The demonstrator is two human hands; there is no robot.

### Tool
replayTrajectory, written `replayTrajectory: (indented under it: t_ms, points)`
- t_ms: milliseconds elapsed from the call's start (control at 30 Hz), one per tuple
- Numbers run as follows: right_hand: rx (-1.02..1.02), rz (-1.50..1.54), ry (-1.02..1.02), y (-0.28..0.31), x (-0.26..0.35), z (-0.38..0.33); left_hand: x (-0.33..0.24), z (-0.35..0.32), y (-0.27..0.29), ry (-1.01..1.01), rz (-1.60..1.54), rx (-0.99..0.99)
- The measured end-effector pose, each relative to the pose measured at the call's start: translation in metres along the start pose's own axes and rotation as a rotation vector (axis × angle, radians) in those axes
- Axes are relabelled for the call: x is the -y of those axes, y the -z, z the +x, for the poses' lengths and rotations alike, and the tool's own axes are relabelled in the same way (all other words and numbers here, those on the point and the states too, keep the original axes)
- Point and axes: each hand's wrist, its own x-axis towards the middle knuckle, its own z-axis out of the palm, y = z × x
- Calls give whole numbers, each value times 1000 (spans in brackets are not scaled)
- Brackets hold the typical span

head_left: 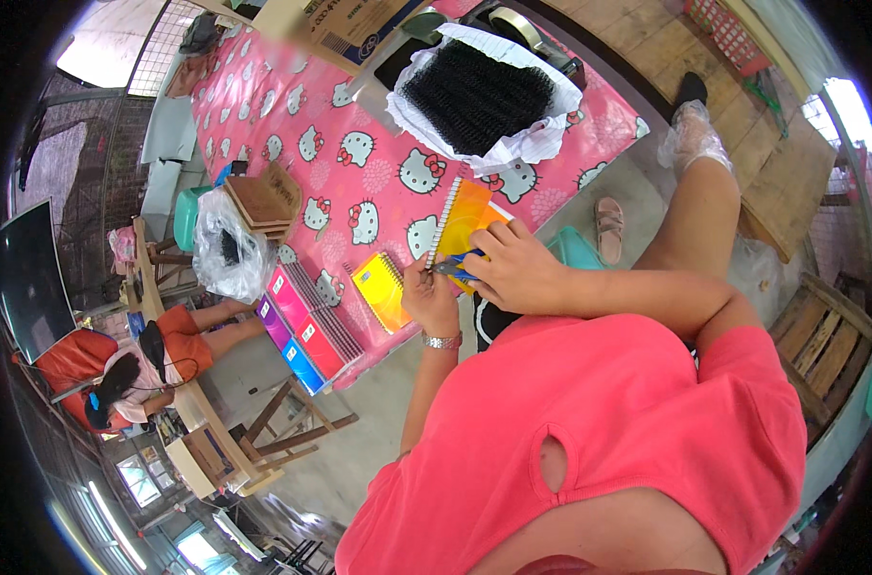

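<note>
A yellow-orange spiral notebook (467, 208) is held at the table's near edge, its wire coil along the left side. My left hand (430, 299), with a metal-band watch on the wrist, pinches the coil's lower end. In my right hand (515, 266) are blue-handled pliers (452, 268), their jaws against that same coil end. Whether the jaws are closed on the wire is too small to tell. Just left of my hands lie yellow spiral notebooks (382, 290). Beyond them sit stacks of pink and red notebooks (325, 345), with purple and blue ones beside.
A pink cartoon-print cloth covers the table (311, 177). White paper holds a pile of black, coil-like strands (479, 91) at the far side, near a cardboard box (345, 29). A plastic bag (232, 244) and brown boards (266, 199) stand left. Another person (134, 379) is at a bench.
</note>
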Motion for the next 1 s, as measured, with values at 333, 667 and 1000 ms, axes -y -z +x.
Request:
replayTrajectory:
  t_ms: [333, 667, 1000]
  points:
    - [65, 518, -240, 3, -48, -16, -9, -11, 53, 197, -30, -206]
    - [-262, -118, -45, 17, -99, 0, 24, -32, 127, 290, 623, -442]
    - [-288, -207, -380, 32, -154, 119, 20, 5, 85, -183, 996, -289]
